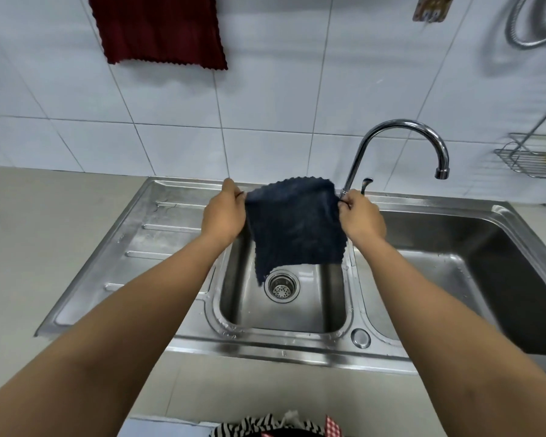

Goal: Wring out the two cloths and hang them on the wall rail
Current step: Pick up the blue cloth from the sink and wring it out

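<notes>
Up on the left, a dark red cloth with a zigzag edge (160, 29) hangs flat against the white tiled wall (281, 99). What it hangs from is out of view above the top edge.

Below it, a pale grey counter (10, 247) runs along the wall. A shiny steel sink (133, 234) is set into the counter. Its ribbed draining board is on the left, a small bowl is in the middle, and a big bowl is on the right.

The person's left hand (224, 214) is held up over the left edge of the small bowl. Its fingers are curled tight and pinch the top left corner of a dark blue square cloth with a zigzag edge (297, 225). The cloth is spread open between both hands and hangs down over the small bowl. Its bottom left corner dips lowest, just by the round metal drain strainer (281, 287) in the bowl.

The right hand (363, 217) pinches the top right corner of the blue cloth, with its fingers curled in too.

Just behind the right hand stands a tall curved chrome tap (401, 127). Its spout points down over the big bowl. At the far right, a wire rack (530, 159) sticks out from the wall, with something yellow-green in it.
</notes>
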Available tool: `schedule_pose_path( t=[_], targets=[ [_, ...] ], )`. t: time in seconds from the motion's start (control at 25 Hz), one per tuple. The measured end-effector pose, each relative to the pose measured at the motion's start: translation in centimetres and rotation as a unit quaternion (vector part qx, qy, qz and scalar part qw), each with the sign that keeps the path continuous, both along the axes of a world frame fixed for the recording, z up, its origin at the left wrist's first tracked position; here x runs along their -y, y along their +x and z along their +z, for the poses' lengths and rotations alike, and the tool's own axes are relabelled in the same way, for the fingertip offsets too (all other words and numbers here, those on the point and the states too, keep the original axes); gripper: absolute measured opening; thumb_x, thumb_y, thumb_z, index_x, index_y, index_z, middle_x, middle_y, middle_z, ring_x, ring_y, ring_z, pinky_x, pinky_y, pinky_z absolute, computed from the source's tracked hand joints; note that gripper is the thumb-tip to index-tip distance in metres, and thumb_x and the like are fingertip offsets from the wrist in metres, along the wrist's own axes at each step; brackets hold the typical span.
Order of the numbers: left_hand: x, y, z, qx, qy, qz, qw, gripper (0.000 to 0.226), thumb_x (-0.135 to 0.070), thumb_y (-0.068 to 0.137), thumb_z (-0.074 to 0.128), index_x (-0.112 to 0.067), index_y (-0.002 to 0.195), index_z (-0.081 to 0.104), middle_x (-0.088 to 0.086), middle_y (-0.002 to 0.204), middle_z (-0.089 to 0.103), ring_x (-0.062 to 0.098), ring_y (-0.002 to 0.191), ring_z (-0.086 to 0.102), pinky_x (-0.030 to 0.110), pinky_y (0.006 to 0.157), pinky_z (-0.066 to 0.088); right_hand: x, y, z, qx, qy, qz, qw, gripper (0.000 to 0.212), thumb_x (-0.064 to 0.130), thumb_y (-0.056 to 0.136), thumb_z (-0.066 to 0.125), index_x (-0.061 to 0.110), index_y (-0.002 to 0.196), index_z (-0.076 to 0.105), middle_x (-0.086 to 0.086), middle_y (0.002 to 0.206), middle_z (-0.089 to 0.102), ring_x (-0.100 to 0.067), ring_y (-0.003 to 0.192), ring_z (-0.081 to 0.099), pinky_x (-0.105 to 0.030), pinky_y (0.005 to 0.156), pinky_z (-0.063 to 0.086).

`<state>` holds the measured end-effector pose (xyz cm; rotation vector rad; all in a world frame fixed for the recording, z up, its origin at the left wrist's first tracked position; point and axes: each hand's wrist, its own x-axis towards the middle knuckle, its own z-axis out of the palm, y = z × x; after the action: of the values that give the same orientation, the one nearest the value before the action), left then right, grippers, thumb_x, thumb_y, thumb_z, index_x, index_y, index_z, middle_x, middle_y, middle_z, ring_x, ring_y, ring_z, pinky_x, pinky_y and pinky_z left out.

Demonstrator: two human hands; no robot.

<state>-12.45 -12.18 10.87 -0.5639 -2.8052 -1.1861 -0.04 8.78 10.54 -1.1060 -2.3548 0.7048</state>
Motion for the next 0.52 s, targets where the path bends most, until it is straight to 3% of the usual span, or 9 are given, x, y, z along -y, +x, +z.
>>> schedule_pose_path(
  t=[0.16, 0.28, 0.4, 0.52],
  targets=[
    [0.5, -0.3, 0.3, 0.004, -0.048, -0.036, 0.998, 0.014, -0.029, 0.098, 0.046, -0.017, 0.091, 0.046, 0.010, 0.085, 0.067, 0.035, 0.080, 0.061, 0.038, 0.070, 0.048, 0.1, 0.3, 0.5, -0.020, 0.004, 0.022, 1.000, 0.017, 0.031, 0.099, 0.040, 0.017, 0.100, 0.051, -0.011, 0.094, 0.067, -0.037, 0.087, 0.062, -0.037, 0.067, 0.044],
    [1.2, -0.4, 0.0, 0.001, 0.016, -0.006, 1.000, 0.013, -0.027, 0.098, 0.046, -0.015, 0.094, 0.047, 0.009, 0.082, 0.067, 0.034, 0.075, 0.061, 0.040, 0.069, 0.051, 0.0, 1.2, 0.1, -0.025, 0.012, -0.001, 1.000, 0.017, 0.028, 0.099, 0.039, 0.016, 0.102, 0.050, -0.013, 0.094, 0.068, -0.039, 0.085, 0.061, -0.037, 0.067, 0.043],
    [1.6, -0.2, 0.0, -0.005, -0.017, -0.021, 1.000, 0.012, -0.030, 0.098, 0.045, -0.019, 0.092, 0.046, 0.010, 0.082, 0.067, 0.035, 0.074, 0.063, 0.042, 0.071, 0.054, -0.1, 1.9, -0.2, -0.006, 0.020, -0.012, 1.000, 0.018, 0.029, 0.100, 0.038, 0.018, 0.104, 0.051, -0.014, 0.096, 0.068, -0.038, 0.085, 0.061, -0.034, 0.066, 0.038],
    [1.5, -0.1, 0.9, -0.032, 0.025, 0.015, 0.999, 0.015, -0.032, 0.101, 0.041, -0.018, 0.096, 0.042, 0.010, 0.083, 0.066, 0.036, 0.073, 0.063, 0.045, 0.069, 0.054, 0.1, 2.0, 0.5, -0.040, 0.028, -0.015, 0.999, 0.019, 0.029, 0.101, 0.037, 0.016, 0.107, 0.050, -0.013, 0.090, 0.067, -0.035, 0.079, 0.059, -0.033, 0.064, 0.035]
  ],
)
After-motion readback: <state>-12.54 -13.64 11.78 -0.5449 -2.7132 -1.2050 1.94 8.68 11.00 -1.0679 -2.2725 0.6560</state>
